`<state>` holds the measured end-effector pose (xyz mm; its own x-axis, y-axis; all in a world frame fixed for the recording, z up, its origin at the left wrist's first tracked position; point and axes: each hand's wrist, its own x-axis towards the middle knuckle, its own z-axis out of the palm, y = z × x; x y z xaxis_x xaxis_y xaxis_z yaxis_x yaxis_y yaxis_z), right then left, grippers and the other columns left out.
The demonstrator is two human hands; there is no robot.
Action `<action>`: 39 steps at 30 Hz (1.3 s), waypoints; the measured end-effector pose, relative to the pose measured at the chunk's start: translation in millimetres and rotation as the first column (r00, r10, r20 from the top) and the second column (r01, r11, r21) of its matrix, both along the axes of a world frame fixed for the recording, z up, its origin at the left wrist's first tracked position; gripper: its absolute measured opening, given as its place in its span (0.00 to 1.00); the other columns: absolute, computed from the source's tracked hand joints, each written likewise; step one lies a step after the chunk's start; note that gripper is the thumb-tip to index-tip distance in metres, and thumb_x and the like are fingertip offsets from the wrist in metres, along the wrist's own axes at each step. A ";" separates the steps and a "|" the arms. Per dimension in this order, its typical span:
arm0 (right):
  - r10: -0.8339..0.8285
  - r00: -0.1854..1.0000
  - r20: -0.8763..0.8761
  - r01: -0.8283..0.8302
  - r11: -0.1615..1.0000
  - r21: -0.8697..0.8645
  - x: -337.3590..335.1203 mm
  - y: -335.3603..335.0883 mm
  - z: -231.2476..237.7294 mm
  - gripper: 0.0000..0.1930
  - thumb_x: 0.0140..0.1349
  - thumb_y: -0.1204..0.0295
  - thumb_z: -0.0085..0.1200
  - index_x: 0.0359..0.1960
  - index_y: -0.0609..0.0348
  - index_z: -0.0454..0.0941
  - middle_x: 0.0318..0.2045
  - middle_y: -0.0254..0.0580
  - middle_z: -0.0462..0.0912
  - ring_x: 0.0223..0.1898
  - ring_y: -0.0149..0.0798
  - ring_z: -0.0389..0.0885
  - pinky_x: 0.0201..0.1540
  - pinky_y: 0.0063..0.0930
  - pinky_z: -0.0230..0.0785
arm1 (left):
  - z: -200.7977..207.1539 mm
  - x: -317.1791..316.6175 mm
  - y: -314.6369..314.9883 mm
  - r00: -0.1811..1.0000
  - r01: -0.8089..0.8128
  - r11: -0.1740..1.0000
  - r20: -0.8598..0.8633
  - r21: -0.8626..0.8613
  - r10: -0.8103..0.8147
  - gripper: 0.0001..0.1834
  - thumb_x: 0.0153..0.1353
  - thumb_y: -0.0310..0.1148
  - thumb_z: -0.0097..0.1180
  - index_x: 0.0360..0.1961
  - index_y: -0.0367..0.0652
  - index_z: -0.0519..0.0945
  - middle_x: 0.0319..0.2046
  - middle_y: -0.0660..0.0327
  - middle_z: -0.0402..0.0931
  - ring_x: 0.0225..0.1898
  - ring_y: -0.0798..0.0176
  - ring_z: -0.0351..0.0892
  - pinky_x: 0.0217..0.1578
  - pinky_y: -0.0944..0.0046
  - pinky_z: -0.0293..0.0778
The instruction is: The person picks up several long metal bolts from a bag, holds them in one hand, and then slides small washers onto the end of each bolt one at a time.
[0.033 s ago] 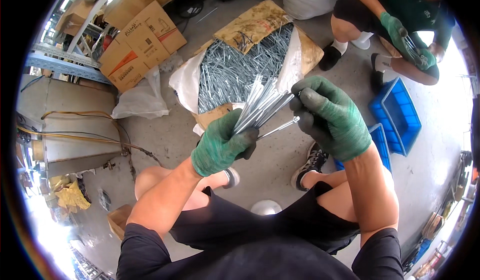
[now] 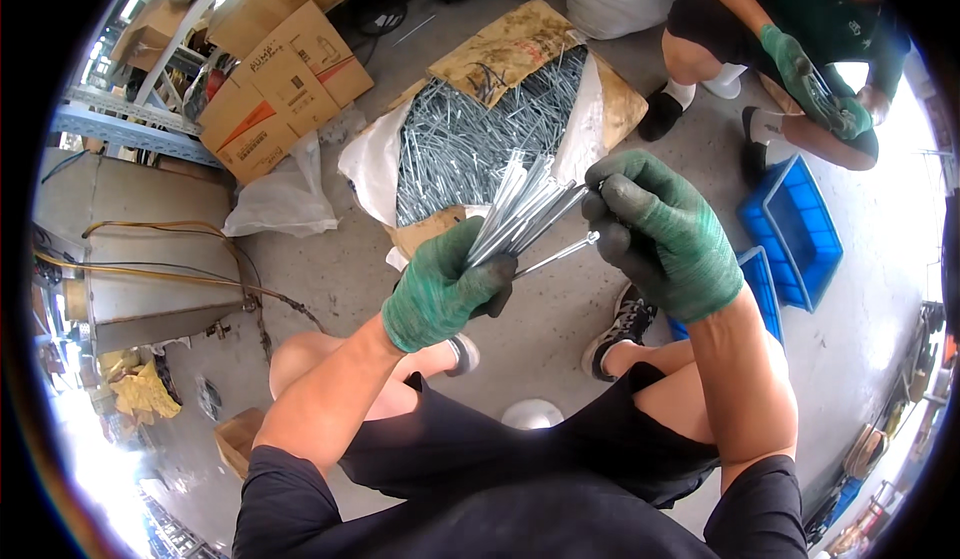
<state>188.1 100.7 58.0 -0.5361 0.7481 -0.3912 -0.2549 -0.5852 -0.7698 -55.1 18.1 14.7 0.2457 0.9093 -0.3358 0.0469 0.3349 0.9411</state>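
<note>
Left hand (image 2: pixel 440 294): we hold it closed on a rod bundle (image 2: pixel 520 209) above the floor | right hand (image 2: pixel 665 229): fingertips pinch the bundle's top ends | done: one handful gathered | left: rod pile (image 2: pixel 470 139) in open sack still large

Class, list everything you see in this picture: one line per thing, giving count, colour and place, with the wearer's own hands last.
metal rods: a bundle, silver, fanned out in the left hand
rod pile: one heap, silver, on white sacking and cardboard on the floor
cardboard boxes: several, brown, upper left
blue crates: two, right side
co-worker: one, crouched upper right, green gloves
left hand: green glove, gripping the bundle
right hand: green glove, fingertips on one rod
</note>
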 end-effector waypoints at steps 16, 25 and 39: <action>0.120 0.992 -0.048 -0.119 0.993 0.019 2.0 3.1 -5.8 0.13 0.62 0.64 0.64 0.42 0.55 0.74 0.26 0.32 0.74 0.19 0.23 0.64 0.19 0.16 0.53 | -12.6 -5.7 -1.0 0.992 0.057 0.996 0.107 0.069 -0.064 0.09 0.66 0.29 0.63 0.44 0.38 0.78 0.31 0.63 0.79 0.32 0.69 0.78 0.34 0.66 0.77; 0.278 0.959 -0.047 -0.272 0.957 0.100 16.1 12.4 -4.5 0.09 0.63 0.67 0.61 0.36 0.56 0.74 0.24 0.28 0.70 0.19 0.21 0.62 0.20 0.16 0.51 | -9.5 -9.4 -3.5 0.995 0.047 0.998 0.089 0.030 -0.050 0.13 0.68 0.35 0.60 0.46 0.37 0.77 0.28 0.63 0.76 0.26 0.71 0.75 0.24 0.69 0.68; 0.173 0.980 0.099 -0.176 0.984 0.018 21.4 14.9 10.7 0.14 0.65 0.76 0.45 0.50 0.62 0.76 0.34 0.35 0.79 0.25 0.23 0.73 0.27 0.15 0.66 | -8.8 3.0 -7.7 0.973 0.031 0.993 0.232 -0.116 -0.003 0.18 0.69 0.33 0.59 0.56 0.37 0.73 0.31 0.66 0.74 0.27 0.73 0.72 0.26 0.70 0.69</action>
